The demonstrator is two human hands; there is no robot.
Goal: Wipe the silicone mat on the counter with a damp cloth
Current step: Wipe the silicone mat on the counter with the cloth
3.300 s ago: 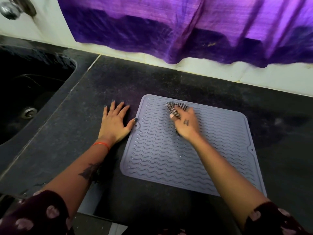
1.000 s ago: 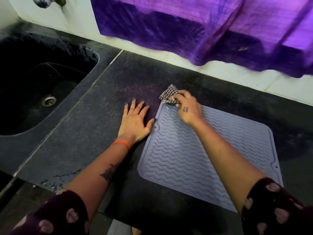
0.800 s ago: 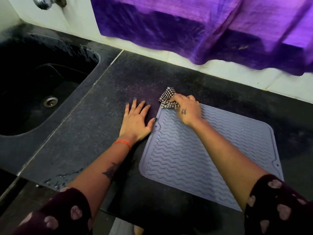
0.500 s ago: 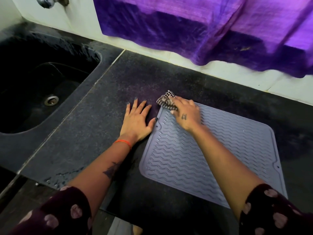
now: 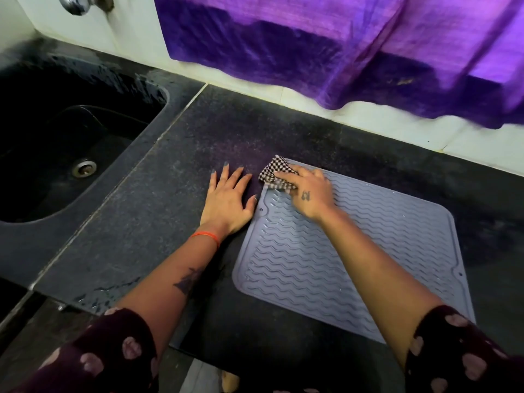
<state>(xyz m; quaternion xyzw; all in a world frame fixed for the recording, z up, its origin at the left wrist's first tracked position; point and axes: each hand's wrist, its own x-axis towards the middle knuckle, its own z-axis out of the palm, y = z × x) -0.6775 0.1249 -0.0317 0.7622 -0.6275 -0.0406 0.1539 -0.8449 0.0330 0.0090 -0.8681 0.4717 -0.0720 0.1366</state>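
The mat (image 5: 354,256) lies flat on the dark bench (image 5: 141,222), nothing pinning its near edge. A hard stroke could, I'd guess, skid or buckle it, since the left hand (image 5: 228,198) rests flat, fingers spread, on the bench just beside its far left corner, thumb by the rim. Farther on, the right hand (image 5: 310,191) reaches across, its grip clamped on the checked cloth (image 5: 273,174) at that corner.
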